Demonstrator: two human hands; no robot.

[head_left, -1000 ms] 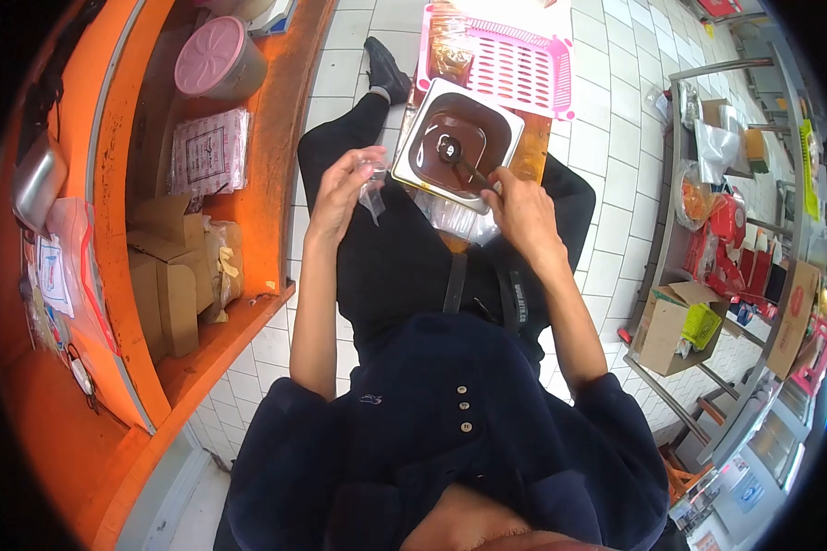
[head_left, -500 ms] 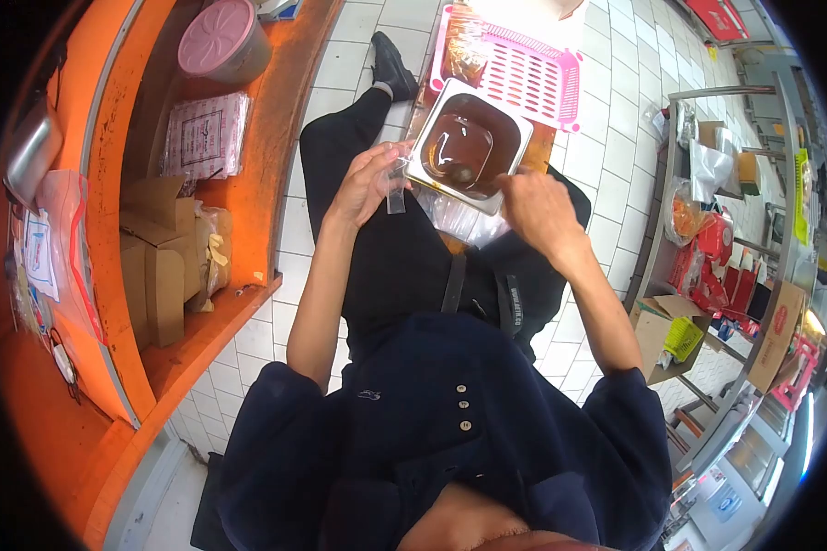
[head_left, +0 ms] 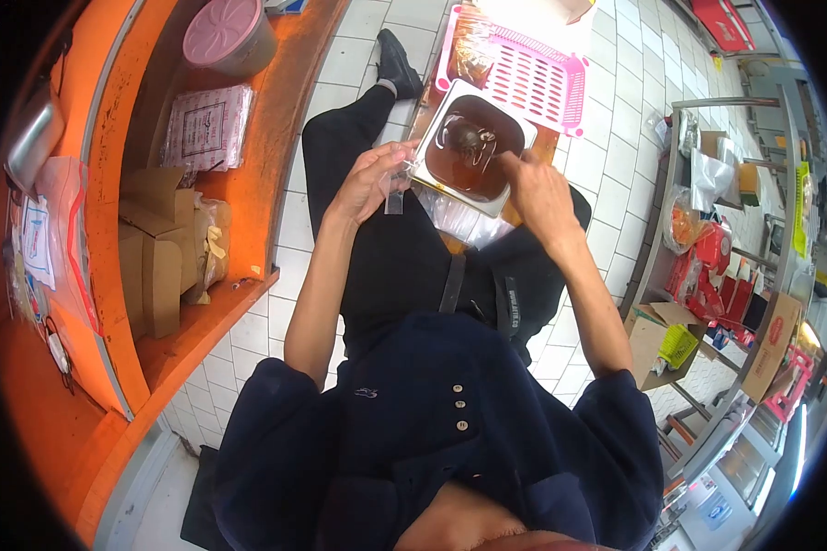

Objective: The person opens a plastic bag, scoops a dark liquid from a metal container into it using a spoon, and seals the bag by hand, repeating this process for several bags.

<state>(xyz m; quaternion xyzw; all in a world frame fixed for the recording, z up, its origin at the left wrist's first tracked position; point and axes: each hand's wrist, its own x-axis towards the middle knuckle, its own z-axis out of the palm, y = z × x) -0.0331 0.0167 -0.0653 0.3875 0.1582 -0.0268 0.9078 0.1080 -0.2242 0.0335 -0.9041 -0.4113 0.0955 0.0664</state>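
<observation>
A square metal container (head_left: 429,174) holding brown liquid (head_left: 459,173) stands between my knees. My right hand (head_left: 540,191) is closed at its right rim, gripping what appears to be a ladle; the handle is mostly hidden by the fingers. The rounded dark bowl of the ladle (head_left: 469,138) shows in the liquid near the far side. At the left rim, my left hand (head_left: 373,182) pinches a small clear plastic bag (head_left: 394,198), which hangs below the fingers. More clear plastic bags (head_left: 459,219) lie just in front of the container.
Beyond the container is a pink plastic basket (head_left: 574,96) with a filled clear bag (head_left: 471,55) at its left. An orange shelf (head_left: 257,184) on the left holds a pink-lidded tub (head_left: 230,35) and cardboard boxes (head_left: 161,262). A metal rack (head_left: 657,211) with goods stands right.
The ladle's bowl has moved from the near part of the liquid to the far part and shows more. My right hand has shifted slightly; my left hand keeps its hold on the plastic bag.
</observation>
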